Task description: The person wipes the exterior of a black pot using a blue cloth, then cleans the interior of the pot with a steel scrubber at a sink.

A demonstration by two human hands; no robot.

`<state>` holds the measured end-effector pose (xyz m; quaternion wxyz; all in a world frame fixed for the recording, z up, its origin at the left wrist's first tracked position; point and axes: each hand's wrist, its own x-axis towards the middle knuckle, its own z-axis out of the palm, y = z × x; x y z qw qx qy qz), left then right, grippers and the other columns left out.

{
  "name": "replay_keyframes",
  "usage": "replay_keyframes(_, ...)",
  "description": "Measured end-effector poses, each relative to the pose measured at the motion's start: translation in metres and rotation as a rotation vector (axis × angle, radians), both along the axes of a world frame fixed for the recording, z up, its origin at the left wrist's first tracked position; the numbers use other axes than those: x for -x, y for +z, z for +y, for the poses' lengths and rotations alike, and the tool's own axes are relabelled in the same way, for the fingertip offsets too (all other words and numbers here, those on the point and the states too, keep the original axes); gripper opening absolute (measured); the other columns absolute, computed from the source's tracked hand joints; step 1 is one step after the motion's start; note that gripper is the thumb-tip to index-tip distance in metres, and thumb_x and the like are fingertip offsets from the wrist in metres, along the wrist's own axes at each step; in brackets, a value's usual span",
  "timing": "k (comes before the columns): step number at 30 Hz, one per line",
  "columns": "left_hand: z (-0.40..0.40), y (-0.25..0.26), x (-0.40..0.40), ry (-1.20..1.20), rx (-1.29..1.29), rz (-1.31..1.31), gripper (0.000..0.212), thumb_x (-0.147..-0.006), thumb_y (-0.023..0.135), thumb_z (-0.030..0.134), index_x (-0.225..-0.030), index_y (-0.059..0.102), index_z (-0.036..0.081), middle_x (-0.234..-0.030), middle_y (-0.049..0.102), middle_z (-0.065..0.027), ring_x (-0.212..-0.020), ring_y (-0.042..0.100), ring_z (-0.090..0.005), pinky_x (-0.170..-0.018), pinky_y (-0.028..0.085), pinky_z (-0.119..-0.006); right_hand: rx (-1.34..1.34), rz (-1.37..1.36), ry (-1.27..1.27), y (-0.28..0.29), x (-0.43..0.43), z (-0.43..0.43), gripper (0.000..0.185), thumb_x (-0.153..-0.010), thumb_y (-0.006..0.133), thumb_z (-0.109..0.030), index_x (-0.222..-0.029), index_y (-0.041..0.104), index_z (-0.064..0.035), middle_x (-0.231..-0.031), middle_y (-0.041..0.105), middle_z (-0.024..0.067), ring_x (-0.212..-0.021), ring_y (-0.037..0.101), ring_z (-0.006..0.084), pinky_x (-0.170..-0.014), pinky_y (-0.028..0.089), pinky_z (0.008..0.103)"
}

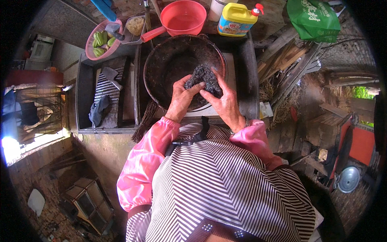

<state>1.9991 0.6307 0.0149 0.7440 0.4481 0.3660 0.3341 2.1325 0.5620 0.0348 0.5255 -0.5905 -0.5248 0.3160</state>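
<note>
Both my left hand (182,97) and my right hand (227,103) grip a dark, matted scouring pad (203,79), probably steel wool. The thumbs press near its lower middle and the fingers curl round its sides. Beneath the pad sits a large round pan (169,66), blackened and rusty inside. It rests in the right basin of a dark stone sink (248,75), over a pale board (231,72). A bundled twig brush (145,119) leans over the sink's front edge, left of my left hand.
Left basin: ridged washboard (108,81), metal blade (111,75), grey cloth (99,110). Behind: pink basket (89,48) of green chayotes (98,39), loofah (135,25) in a plastic tub, red dipper (183,18), yellow detergent jug (237,18). Right: firewood (285,60), green bag (314,21).
</note>
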Motion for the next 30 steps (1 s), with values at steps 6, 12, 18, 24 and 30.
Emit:
replay_keyframes(6,-0.001,0.000,0.004,-0.022,0.151,-0.044,0.027,-0.082,0.064,0.012,-0.106,0.060,0.001,-0.090,0.065,-0.0028,-0.078,0.059,-0.0099,-0.071,0.047,-0.022,0.095,0.252,0.020,-0.011,-0.013,0.004,0.046,-0.081,0.064,-0.006,-0.124,0.050,0.0007,-0.117,0.058,0.0112,-0.106,0.054,0.0152,-0.092,0.042,0.0278)
replay_keyframes(12,0.006,-0.045,0.052,0.005,-0.358,0.565,0.038,-0.080,0.068,0.021,-0.108,0.056,-0.002,-0.081,0.063,-0.0065,-0.075,0.058,-0.0129,-0.068,0.046,-0.025,0.071,0.265,-0.243,-0.032,-0.110,0.009,0.043,-0.081,0.066,-0.010,-0.120,0.053,0.0023,-0.108,0.061,0.0071,-0.095,0.056,0.0140,-0.088,0.044,0.0266)
replay_keyframes(18,-0.013,-0.064,0.043,-0.322,-1.074,0.811,0.042,-0.067,0.073,0.033,-0.094,0.062,0.003,-0.090,0.060,-0.0151,-0.089,0.055,-0.0330,-0.077,0.045,-0.041,0.163,0.273,-0.373,-0.093,-0.137,-0.010,0.043,-0.079,0.067,-0.009,-0.117,0.054,0.0052,-0.103,0.062,0.0084,-0.089,0.056,0.0134,-0.082,0.045,0.0253)
replay_keyframes(24,-0.023,-0.080,-0.003,-0.609,-1.641,1.064,0.037,-0.074,0.058,0.024,-0.105,0.056,0.005,-0.087,0.055,-0.0070,-0.085,0.053,-0.0226,-0.072,0.042,-0.037,0.185,0.235,-0.435,-0.110,-0.123,-0.029,0.037,-0.080,0.065,-0.007,-0.114,0.057,0.0034,-0.101,0.063,0.0060,-0.088,0.056,0.0135,-0.083,0.044,0.0258)
replay_keyframes(30,-0.019,-0.042,0.000,-0.297,-1.631,0.747,0.026,-0.069,0.058,0.015,-0.093,0.056,0.006,-0.081,0.053,-0.0052,-0.076,0.052,-0.0203,-0.065,0.040,-0.033,0.156,0.418,-0.500,-0.112,-0.146,-0.050,0.035,-0.080,0.066,-0.006,-0.113,0.057,0.0022,-0.101,0.063,0.0032,-0.088,0.056,0.0102,-0.081,0.044,0.0234)
